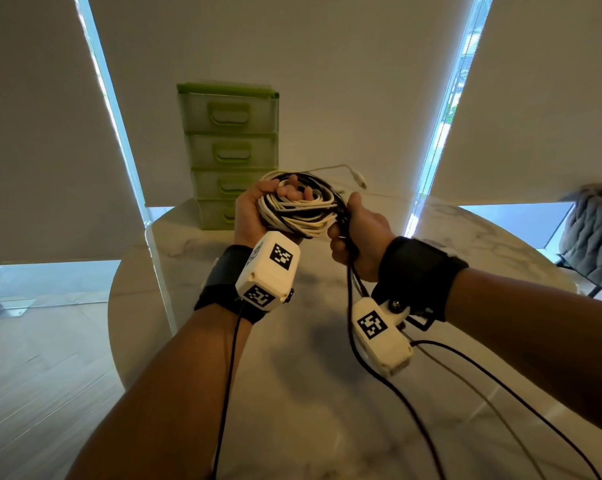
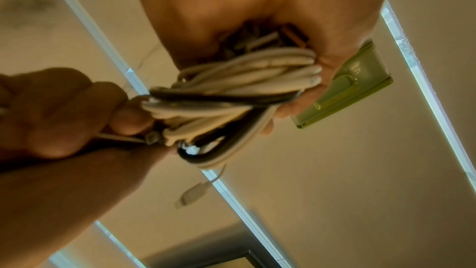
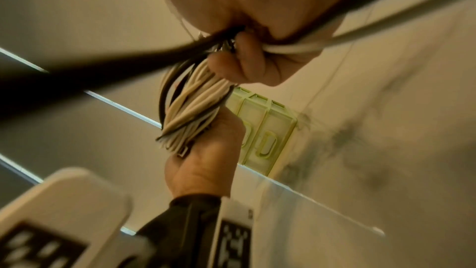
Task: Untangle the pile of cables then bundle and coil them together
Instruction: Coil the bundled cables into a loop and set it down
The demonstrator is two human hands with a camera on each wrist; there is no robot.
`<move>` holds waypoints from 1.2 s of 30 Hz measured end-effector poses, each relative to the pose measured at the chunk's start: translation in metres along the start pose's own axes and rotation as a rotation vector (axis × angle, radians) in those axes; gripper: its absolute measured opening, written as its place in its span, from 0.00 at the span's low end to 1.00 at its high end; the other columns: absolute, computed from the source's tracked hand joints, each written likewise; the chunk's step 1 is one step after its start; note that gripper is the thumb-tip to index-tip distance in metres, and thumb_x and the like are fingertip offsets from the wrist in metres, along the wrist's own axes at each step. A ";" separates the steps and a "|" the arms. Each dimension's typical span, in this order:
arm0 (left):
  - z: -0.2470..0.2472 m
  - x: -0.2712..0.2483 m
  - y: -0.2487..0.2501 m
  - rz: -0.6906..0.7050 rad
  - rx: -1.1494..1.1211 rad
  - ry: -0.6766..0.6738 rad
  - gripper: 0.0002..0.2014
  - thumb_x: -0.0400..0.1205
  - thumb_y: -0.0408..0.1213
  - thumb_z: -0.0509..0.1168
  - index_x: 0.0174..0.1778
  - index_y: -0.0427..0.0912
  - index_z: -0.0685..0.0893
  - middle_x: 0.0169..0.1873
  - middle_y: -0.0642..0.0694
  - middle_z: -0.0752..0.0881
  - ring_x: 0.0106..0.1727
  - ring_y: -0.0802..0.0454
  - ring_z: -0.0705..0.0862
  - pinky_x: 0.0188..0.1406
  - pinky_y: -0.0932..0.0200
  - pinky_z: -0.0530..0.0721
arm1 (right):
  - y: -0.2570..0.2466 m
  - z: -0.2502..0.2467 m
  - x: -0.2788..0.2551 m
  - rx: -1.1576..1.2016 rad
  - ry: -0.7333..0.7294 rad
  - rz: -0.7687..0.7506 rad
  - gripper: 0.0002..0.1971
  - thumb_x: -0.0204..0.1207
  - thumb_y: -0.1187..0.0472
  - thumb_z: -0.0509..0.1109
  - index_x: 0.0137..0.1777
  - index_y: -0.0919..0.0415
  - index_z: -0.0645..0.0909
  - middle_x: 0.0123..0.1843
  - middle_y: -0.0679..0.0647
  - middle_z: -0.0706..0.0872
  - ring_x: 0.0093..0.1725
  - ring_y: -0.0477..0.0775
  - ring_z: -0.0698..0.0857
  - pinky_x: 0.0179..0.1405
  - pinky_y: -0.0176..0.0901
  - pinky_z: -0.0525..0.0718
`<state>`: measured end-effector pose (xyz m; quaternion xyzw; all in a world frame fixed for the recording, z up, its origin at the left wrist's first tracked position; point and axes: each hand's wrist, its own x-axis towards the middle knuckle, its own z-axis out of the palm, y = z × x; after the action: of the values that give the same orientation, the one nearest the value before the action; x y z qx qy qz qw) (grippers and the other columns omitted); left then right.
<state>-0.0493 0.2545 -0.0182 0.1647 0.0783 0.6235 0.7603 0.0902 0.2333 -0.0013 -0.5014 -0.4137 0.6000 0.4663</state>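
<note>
**Coil in your left hand, loose strands in your right**

Your left hand (image 1: 254,216) is wrapped around the cable coil (image 1: 297,211), fingers curled through the loops. The coil is a mix of white and black cables, held up in the air above the far edge of the marble table (image 1: 327,393), touching nothing on it. From the left wrist view the loops (image 2: 231,97) sit across your palm.

Your right hand (image 1: 360,237) is clenched on the strands just beside the coil's right side. The black cable (image 1: 353,341) runs down out of that fist towards the near edge of the table. The right wrist view shows white and black strands (image 3: 190,109) bunched between both hands.

A white connector (image 1: 358,178) on a thin white lead sticks out past the coil, hanging free.

The green drawer unit (image 1: 230,147) stands at the table's far edge, behind your left hand. A grey chair (image 1: 595,233) sits off the far right edge.
</note>
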 end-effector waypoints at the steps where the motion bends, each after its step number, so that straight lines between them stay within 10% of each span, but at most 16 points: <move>1: -0.001 0.000 0.001 0.027 -0.007 -0.004 0.09 0.69 0.32 0.60 0.37 0.31 0.82 0.20 0.48 0.78 0.26 0.52 0.79 0.44 0.57 0.88 | 0.001 0.001 -0.002 -0.003 -0.007 0.017 0.23 0.87 0.44 0.47 0.50 0.61 0.75 0.26 0.52 0.73 0.18 0.46 0.67 0.18 0.34 0.66; 8: 0.003 0.000 0.001 0.151 -0.032 0.013 0.06 0.72 0.32 0.59 0.36 0.34 0.80 0.21 0.49 0.77 0.25 0.53 0.79 0.45 0.56 0.87 | -0.003 -0.002 -0.013 -0.225 -0.092 0.076 0.19 0.89 0.49 0.49 0.57 0.61 0.78 0.30 0.52 0.73 0.24 0.46 0.67 0.27 0.38 0.67; 17: 0.010 0.004 -0.004 0.324 0.069 0.178 0.14 0.85 0.36 0.58 0.32 0.39 0.75 0.20 0.48 0.78 0.23 0.54 0.80 0.45 0.57 0.84 | 0.006 0.003 -0.046 -1.095 -0.395 0.071 0.11 0.85 0.64 0.56 0.63 0.68 0.73 0.45 0.60 0.82 0.28 0.50 0.84 0.27 0.39 0.83; 21: 0.003 0.008 -0.002 0.392 0.364 0.282 0.13 0.83 0.37 0.65 0.32 0.39 0.78 0.23 0.48 0.79 0.26 0.54 0.82 0.37 0.58 0.86 | -0.014 0.003 -0.059 -1.354 -0.481 -0.078 0.11 0.83 0.68 0.56 0.59 0.68 0.77 0.34 0.56 0.81 0.23 0.46 0.80 0.20 0.34 0.80; 28: 0.006 0.003 -0.008 0.279 0.841 0.204 0.13 0.80 0.43 0.70 0.36 0.37 0.82 0.27 0.44 0.83 0.28 0.50 0.82 0.31 0.56 0.82 | -0.068 -0.005 -0.051 -1.263 -0.493 -0.143 0.09 0.84 0.60 0.63 0.55 0.63 0.83 0.33 0.53 0.81 0.32 0.50 0.88 0.28 0.37 0.85; 33: 0.011 -0.008 -0.017 0.237 1.146 0.142 0.18 0.81 0.50 0.67 0.41 0.35 0.87 0.41 0.29 0.88 0.41 0.39 0.87 0.49 0.42 0.85 | -0.087 -0.001 -0.039 -1.381 -0.509 -0.177 0.05 0.78 0.64 0.70 0.44 0.63 0.87 0.26 0.49 0.82 0.25 0.46 0.84 0.23 0.34 0.78; 36: 0.006 -0.006 -0.015 0.056 1.192 0.035 0.28 0.78 0.63 0.63 0.41 0.36 0.86 0.30 0.38 0.86 0.31 0.44 0.85 0.43 0.46 0.84 | -0.093 0.002 -0.029 -1.495 -0.514 -0.332 0.06 0.78 0.61 0.70 0.46 0.61 0.88 0.29 0.50 0.87 0.27 0.45 0.85 0.32 0.38 0.83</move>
<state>-0.0350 0.2449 -0.0189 0.5547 0.4230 0.4945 0.5185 0.1040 0.2253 0.0952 -0.4591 -0.8689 0.1842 -0.0189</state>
